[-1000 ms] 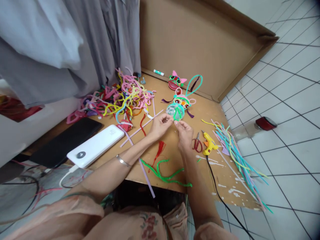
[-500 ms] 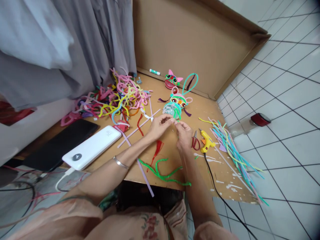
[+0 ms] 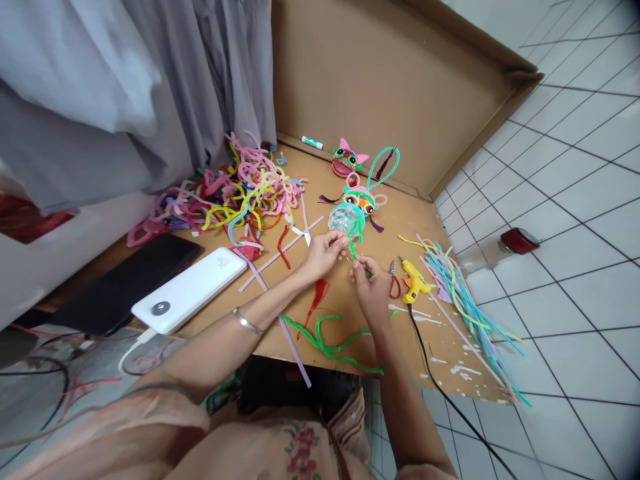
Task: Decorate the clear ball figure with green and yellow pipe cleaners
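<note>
Between my two hands runs a green fuzzy stem [image 3: 353, 250]. My left hand [image 3: 325, 255] pinches its upper end, just below a clear round piece [image 3: 344, 220] with a teal rim. My right hand [image 3: 369, 279] has closed fingers on its lower part. Beyond them lies a pink-eared animal face [image 3: 359, 200] with purple tassels. A red tassel [image 3: 318, 297] rests below my left hand, and branching green stems [image 3: 325, 348] lie near the table's front edge.
A yellow glue gun [image 3: 414, 281] and red-handled pliers [image 3: 395, 285] lie right of my right hand, beside a bundle of stems [image 3: 465, 300]. Left are a white power bank [image 3: 190, 290], a black device [image 3: 127, 283] and a colourful stem heap [image 3: 255, 180]. A cardboard wall [image 3: 380, 87] stands behind.
My right hand has moved down and away from my left hand, and more of the green stem shows between them.
</note>
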Demonstrator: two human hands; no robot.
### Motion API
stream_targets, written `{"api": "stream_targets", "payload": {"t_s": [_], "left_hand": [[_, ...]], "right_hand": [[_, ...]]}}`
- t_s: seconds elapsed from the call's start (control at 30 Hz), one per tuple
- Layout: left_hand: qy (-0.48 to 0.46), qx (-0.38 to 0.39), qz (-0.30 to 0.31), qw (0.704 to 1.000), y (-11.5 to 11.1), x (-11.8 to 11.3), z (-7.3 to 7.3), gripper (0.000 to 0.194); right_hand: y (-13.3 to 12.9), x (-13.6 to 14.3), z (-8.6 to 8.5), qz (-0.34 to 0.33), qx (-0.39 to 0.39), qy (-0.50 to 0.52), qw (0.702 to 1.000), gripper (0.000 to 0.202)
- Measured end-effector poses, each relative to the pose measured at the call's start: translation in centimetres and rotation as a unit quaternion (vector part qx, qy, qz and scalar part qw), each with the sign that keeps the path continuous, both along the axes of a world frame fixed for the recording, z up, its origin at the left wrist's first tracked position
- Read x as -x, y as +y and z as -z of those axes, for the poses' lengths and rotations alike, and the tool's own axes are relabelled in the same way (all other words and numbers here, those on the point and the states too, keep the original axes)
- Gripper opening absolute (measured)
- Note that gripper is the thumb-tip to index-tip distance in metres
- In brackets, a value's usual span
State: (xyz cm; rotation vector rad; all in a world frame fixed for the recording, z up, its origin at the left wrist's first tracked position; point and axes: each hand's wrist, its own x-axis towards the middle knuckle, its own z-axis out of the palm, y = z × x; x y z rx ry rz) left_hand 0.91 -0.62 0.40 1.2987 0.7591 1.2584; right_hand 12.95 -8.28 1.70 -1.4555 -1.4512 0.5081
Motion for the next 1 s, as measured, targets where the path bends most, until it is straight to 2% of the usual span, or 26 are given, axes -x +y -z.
{"api": "stream_targets", "payload": {"t_s": [0.1,0.2,0.37,0.5,0.63,0.73,0.83,1.0], "left_hand": [[0.040,-0.024,-0.025,0.999,0.0,0.2,0.3,0.035],[0.105,-0.080,-0.069,0.989,0.1,0.5,0.3,0.033],[0.175,-0.155,-0.087,0.968,-0.4,0.5,0.2,0.029],[0.222,-0.228,-0.037,0.947,-1.1,0.1,0.2,0.026],[0.234,-0.290,0.056,0.926,-1.7,0.1,-0.2,0.026],[0.202,-0.304,0.107,0.925,-1.9,0.3,-0.8,0.026],[0.145,-0.276,0.130,0.941,-2.1,0.6,-1.3,0.027],[0.004,-0.161,0.096,0.982,-1.6,0.7,-1.7,0.033]], "right_hand": [[-1.4,-0.6,-0.4,0.055,-0.029,-0.194,0.979,0.021],[-3.0,-0.7,-1.1,0.074,-0.031,-0.314,0.946,0.020],[-5.5,-0.1,-3.3,0.089,-0.042,-0.431,0.897,0.026],[-5.1,-0.6,-6.3,0.111,-0.089,-0.450,0.881,0.031],[-2.1,-2.2,-9.0,0.041,-0.096,-0.384,0.917,0.031],[0.9,-3.8,-9.4,-0.008,-0.077,-0.253,0.964,0.031],[3.3,-5.3,-8.4,-0.047,-0.028,-0.093,0.994,0.035],[4.5,-5.2,-4.9,-0.072,0.051,0.109,0.990,0.041]]}}
